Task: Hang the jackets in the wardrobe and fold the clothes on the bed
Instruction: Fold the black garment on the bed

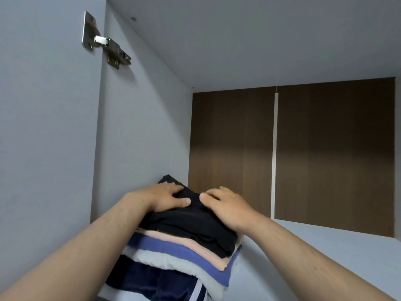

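A stack of folded clothes sits on a grey wardrobe shelf (325,257), against the left wall. A folded black garment (191,224) lies on top. Under it come a peach piece (195,248), a blue-violet piece (173,250), a pale grey piece (165,263) and a dark navy garment with white stripes (152,283). My left hand (167,198) rests flat on the black garment's far left part, fingers spread. My right hand (225,205) lies on its right part, fingers slightly bent over the cloth.
The grey side wall (134,127) stands close on the left, with a metal hinge (104,42) high up on the open door. A brown wood back panel (325,153) closes the compartment. The grey ceiling board (238,40) is overhead.
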